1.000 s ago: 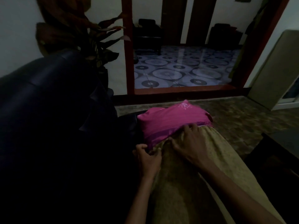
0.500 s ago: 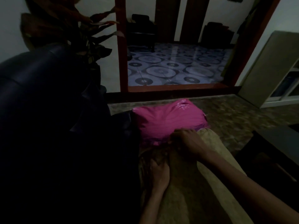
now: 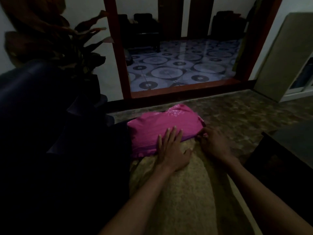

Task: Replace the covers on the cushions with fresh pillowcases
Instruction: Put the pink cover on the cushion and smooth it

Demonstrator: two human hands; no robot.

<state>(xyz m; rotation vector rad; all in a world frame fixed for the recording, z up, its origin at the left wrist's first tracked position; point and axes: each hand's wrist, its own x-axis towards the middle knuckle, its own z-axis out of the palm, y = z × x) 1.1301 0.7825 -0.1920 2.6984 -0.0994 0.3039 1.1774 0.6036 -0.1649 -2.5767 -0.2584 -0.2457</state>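
A pink cushion lies ahead of me in the head view, its near end reaching into the mouth of a beige pillowcase spread over my lap. My left hand rests flat with straight fingers across the pink cushion's near edge and the beige cloth. My right hand has curled fingers at the cushion's right near corner and pinches the pillowcase's edge there. The dim light hides the fabric's finer details.
A dark sofa fills the left side, with a leafy plant behind it. A dark low table stands at the right. Ahead, a red-framed doorway opens onto a patterned tile floor. A beige panel leans at far right.
My left hand has come up from the pillowcase's left side and now lies flat on the pink cushion. My right hand has shifted right to the cushion's corner.
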